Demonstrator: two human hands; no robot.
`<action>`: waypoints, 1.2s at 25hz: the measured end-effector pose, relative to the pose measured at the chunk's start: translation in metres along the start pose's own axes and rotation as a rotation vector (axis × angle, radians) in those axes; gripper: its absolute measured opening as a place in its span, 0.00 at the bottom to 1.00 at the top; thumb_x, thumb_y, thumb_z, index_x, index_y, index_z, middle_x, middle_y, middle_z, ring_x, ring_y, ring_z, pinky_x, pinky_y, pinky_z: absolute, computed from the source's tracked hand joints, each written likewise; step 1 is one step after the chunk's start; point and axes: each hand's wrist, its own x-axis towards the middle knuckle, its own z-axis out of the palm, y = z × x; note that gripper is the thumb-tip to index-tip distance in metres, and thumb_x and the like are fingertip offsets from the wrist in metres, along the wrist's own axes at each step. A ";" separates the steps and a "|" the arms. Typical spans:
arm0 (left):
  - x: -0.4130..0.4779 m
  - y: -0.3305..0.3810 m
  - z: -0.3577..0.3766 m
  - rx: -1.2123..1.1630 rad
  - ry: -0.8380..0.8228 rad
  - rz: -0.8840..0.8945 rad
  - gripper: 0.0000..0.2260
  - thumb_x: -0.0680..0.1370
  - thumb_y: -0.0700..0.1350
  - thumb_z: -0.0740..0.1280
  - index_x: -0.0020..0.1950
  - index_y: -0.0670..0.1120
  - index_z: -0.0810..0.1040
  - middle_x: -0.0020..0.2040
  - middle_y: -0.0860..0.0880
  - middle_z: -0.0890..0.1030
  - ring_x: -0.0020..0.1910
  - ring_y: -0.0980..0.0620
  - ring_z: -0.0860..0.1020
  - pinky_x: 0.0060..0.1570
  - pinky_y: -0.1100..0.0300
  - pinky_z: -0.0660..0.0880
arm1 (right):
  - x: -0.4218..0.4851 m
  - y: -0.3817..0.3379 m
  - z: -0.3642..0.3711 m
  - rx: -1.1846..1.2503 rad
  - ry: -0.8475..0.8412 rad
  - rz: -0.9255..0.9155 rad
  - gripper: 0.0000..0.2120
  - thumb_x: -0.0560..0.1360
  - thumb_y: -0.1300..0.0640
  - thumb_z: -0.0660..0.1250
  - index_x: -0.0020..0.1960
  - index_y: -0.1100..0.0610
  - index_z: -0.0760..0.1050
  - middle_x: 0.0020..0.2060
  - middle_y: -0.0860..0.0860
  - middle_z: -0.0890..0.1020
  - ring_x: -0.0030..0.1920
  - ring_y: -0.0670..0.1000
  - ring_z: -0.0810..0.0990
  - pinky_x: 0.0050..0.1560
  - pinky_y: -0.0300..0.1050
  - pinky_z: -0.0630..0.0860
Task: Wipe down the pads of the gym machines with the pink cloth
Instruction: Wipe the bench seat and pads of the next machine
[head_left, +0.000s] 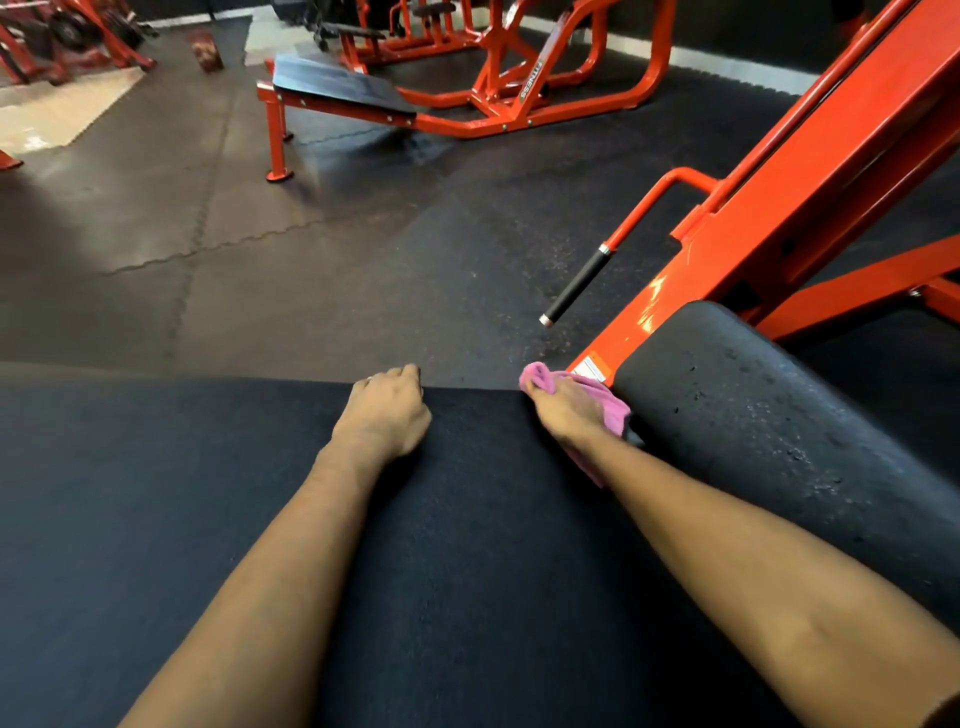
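A wide black flat pad (467, 519) fills the foreground, and both bare forearms reach across it towards its far edge. The left hand (387, 410) rests at that edge with its fingers curled under. The fingertips are hidden, so I cannot tell whether they hook over the rim or simply form a loose fist on top.

The right hand (563, 408) clutches the pink cloth (613, 413), which is bunched up in its fingers. One fold sticks out beyond the knuckles and the rest trails back under the wrist. The cloth sits at the pad's far right corner, pressed into the gap just beside a thick black roller pad (753, 415) whose foam looks pitted and speckled.

The roller pad is mounted on a sloping orange frame (779, 208), which carries a white warning label near the cloth. A black-gripped handle (576, 286) juts out from the frame over the dark rubber floor (260, 260). Further back stands a flat bench (343, 85) with orange legs.
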 end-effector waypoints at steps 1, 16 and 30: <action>0.000 -0.002 -0.005 -0.063 0.004 -0.020 0.17 0.80 0.38 0.56 0.68 0.38 0.69 0.67 0.38 0.74 0.66 0.38 0.71 0.66 0.48 0.67 | -0.007 -0.016 0.003 -0.067 0.014 -0.094 0.18 0.79 0.39 0.48 0.50 0.48 0.71 0.48 0.49 0.82 0.52 0.60 0.81 0.54 0.57 0.77; -0.079 0.013 0.006 0.131 0.010 0.008 0.22 0.82 0.44 0.55 0.77 0.42 0.62 0.81 0.45 0.58 0.80 0.47 0.54 0.78 0.50 0.50 | -0.113 0.065 -0.033 0.315 -0.142 0.224 0.37 0.79 0.32 0.58 0.80 0.53 0.59 0.77 0.55 0.67 0.75 0.58 0.67 0.76 0.56 0.63; -0.190 0.054 0.017 0.126 -0.027 0.082 0.18 0.84 0.44 0.53 0.72 0.44 0.68 0.78 0.46 0.64 0.78 0.47 0.59 0.75 0.50 0.54 | -0.256 0.103 -0.045 0.041 -0.077 -0.043 0.27 0.83 0.36 0.49 0.80 0.43 0.58 0.79 0.47 0.63 0.79 0.53 0.61 0.77 0.57 0.58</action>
